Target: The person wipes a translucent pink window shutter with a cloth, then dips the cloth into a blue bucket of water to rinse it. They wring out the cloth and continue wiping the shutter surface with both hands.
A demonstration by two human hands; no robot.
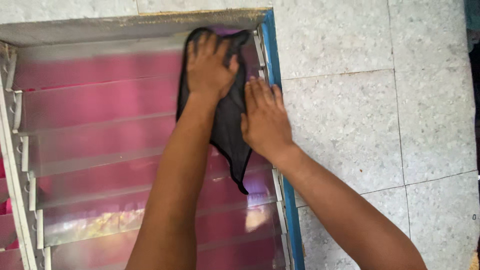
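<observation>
A black cloth (227, 130) hangs against the glass slats of a louvre window (100, 125), near the window's upper right corner. My left hand (210, 62) presses flat on the top of the cloth, fingers spread upward. My right hand (265, 117) lies flat beside it, palm on the cloth's right edge and on the glass next to the blue window frame (272, 55). The cloth's lower tip dangles free below both hands. Pink colour shows through the slats.
A wall of pale speckled tiles (360, 110) fills the right side. White metal slat holders (20, 165) run down the window's left side. A grey concrete lintel (125, 25) tops the opening.
</observation>
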